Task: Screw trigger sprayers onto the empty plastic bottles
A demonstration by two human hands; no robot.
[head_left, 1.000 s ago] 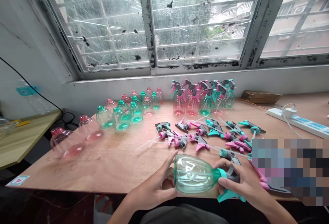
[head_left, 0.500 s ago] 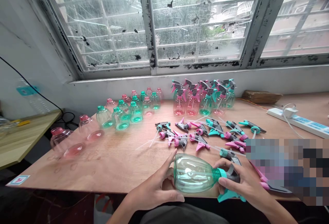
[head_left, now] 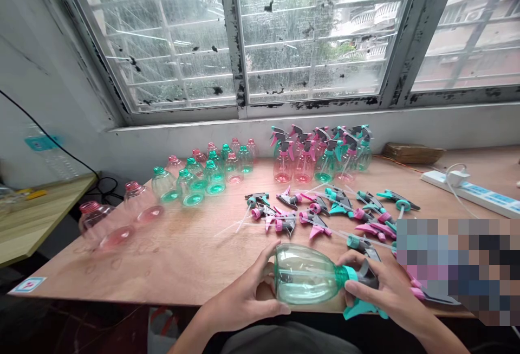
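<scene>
My two hands are apart, one at each end of the same green bottle [head_left: 306,275], which lies sideways between them at the near edge of the wooden table [head_left: 182,256]; I cannot tell whether it touches the wood. My left hand [head_left: 246,297] is curved around the bottle's base, thumb below and fingers above. My right hand [head_left: 382,286] is clamped on the spray head [head_left: 368,276] at the bottle's neck, thumb across its grey body by the teal collar, with the teal trigger [head_left: 363,308] hanging beneath my fingers. Just beyond both hands, loose spray heads [head_left: 285,226] in pink, teal and grey lie scattered, their clear tubes pointing various ways, and some reach to the right of my right hand, where a pixelated patch hides part of the table. Farther out, straight ahead of my hands, pink and green bottles with heads fitted [head_left: 304,172] stand upright in a close group near the wall. Ahead and to the left of my left hand stand open bottles [head_left: 215,180], green and pink, with two pink ones [head_left: 144,210] nearer me. Far beyond my right hand are a white power strip [head_left: 477,194] and a brown block [head_left: 412,153].
</scene>
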